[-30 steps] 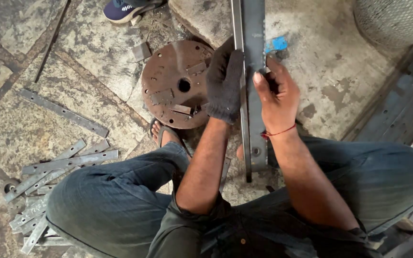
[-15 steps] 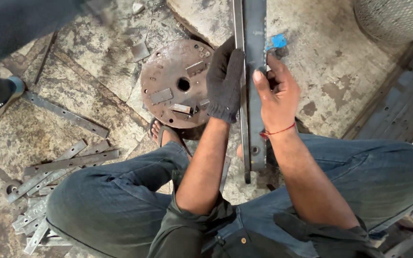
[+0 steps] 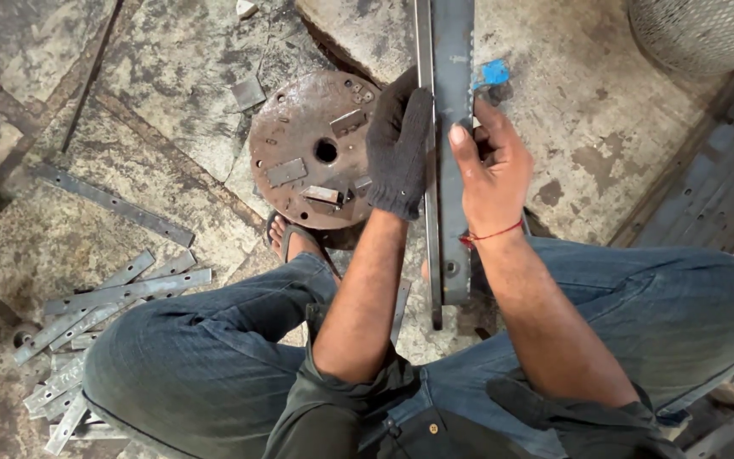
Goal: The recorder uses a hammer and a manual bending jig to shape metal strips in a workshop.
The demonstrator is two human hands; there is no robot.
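Both hands on steel bar

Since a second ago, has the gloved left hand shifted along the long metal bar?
No. The gloved left hand still grips the long metal bar at the same spot, level with the right edge of the rusty round disc; no clear shift either way.

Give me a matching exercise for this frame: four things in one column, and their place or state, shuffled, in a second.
Things:
1. left hand
2. right hand
3. rusty round plate
4. pile of flat metal strips

Places or states:
A. bare, with a red thread at the wrist
B. on the floor beside the left knee
C. in a dark knit glove, on the long steel bar
D. on the floor, small metal pieces lying on it

Pairs: 1-C, 2-A, 3-D, 4-B
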